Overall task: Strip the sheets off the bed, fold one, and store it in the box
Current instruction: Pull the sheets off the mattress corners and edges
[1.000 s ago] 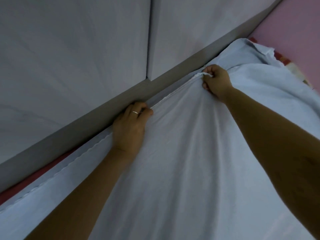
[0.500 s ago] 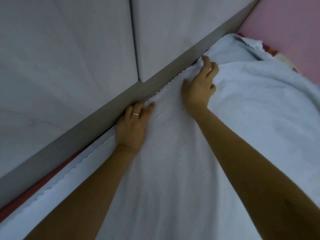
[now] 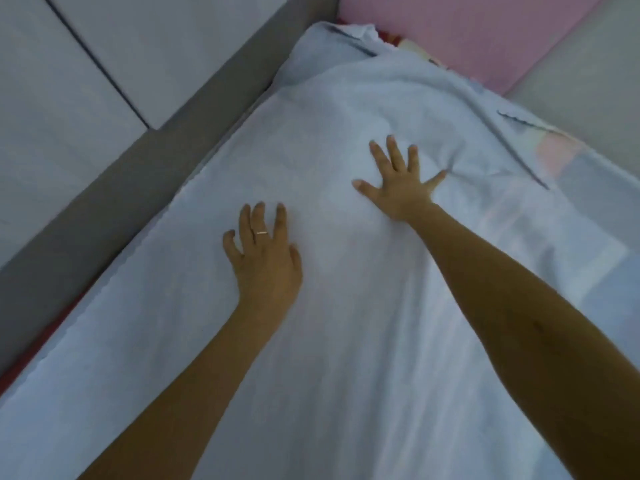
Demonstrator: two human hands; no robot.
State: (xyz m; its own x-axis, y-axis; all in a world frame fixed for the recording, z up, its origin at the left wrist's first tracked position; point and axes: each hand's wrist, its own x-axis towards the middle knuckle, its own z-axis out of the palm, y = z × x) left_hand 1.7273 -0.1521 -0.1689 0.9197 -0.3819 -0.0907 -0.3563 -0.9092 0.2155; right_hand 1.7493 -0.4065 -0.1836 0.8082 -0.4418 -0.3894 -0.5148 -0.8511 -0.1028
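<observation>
Bed sheet [image 3: 346, 341] flat beneath splayed fingers [image 3: 394, 154]

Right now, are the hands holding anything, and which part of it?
Nothing is held. The left hand and the right hand both lie flat on the sheet with fingers spread, not gripping it.

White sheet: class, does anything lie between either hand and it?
Nothing visible does. The left hand and the right hand both rest flat, fingers spread, directly on the white sheet. The box is out of view, so that path cannot be judged.
</observation>
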